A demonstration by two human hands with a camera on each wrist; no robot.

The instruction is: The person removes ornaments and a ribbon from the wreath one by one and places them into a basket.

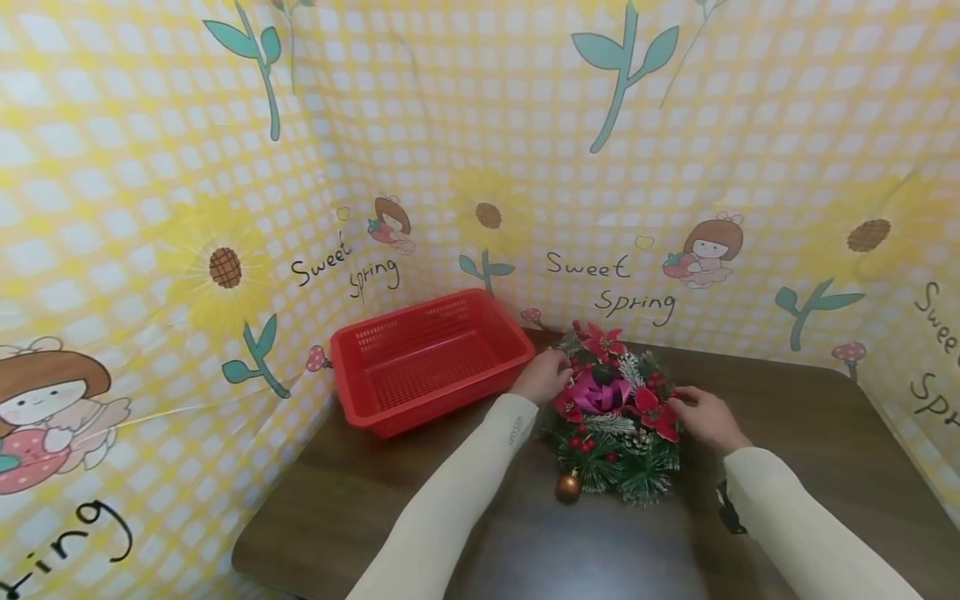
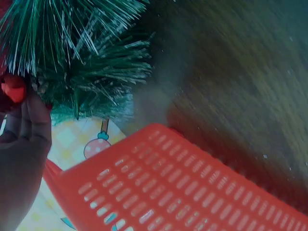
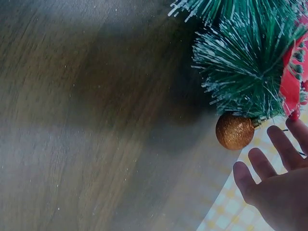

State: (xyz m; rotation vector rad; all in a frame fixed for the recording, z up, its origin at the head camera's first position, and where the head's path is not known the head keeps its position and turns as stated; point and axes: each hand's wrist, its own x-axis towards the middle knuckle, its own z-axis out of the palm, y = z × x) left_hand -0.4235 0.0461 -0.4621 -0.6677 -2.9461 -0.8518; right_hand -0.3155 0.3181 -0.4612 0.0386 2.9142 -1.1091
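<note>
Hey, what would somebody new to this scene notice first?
Probably the festive green arrangement on the dark wooden table, between the left hand and right hand, its red flowers surrounding a shiny purple piece. Next, perhaps, the bright red basket beside it, on the head view's left. Behind everything, the yellow-checked sheet shows big sunflowers and "Sweet Spring" lettering.

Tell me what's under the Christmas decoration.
The wooden table shows past the near edge of the decoration. Directly underneath, the greenery covers everything, so whether anything else lies there can't be seen.
</note>
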